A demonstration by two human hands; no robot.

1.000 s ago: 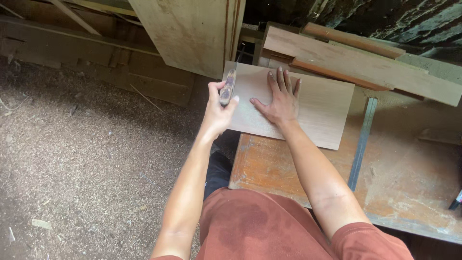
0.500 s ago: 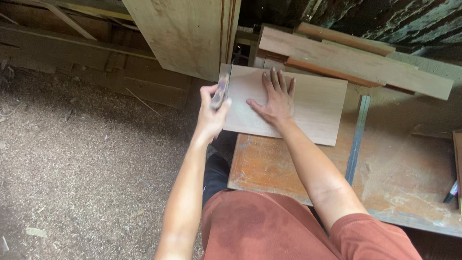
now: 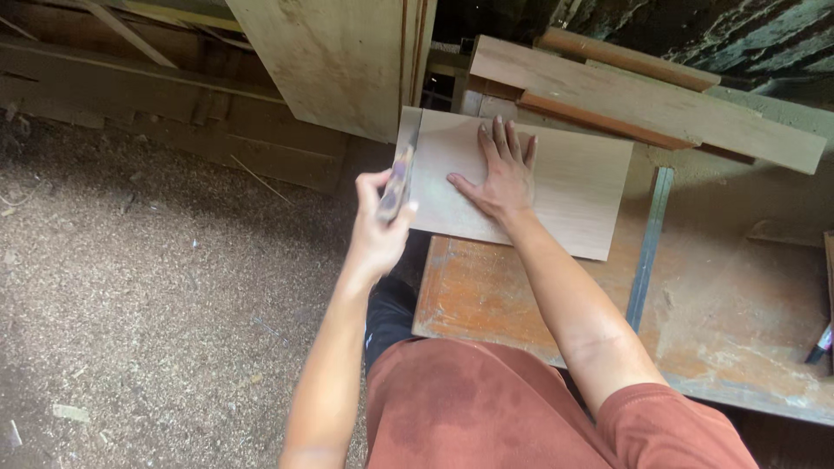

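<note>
Fingers of the right hand (image 3: 499, 178) lie spread flat on the pale wooden panel (image 3: 556, 187) atop the orange workbench (image 3: 521, 304) — the left hand (image 3: 378, 230) grips a sanding block (image 3: 395, 187) against the panel's left edge.

Soft daylight, diffuse, no hard-edged shadows. Brightest zones: the pale board (image 3: 556, 178) at the bench's (image 3: 730, 321) far left corner and the sawdust floor (image 3: 156, 287) to the left. The far right background beyond the bench's back edge is dark, almost without detail. Weak shadow under the board's near edge and beside the bench's left edge. Left hand (image 3: 378, 230) slightly soft with motion blur, the tool (image 3: 395, 184) in it smeared; right hand (image 3: 499, 174) sharp. No glare. Mild wide-angle stretch toward the frame edges. Floor texture crisp, colours warm.
</note>
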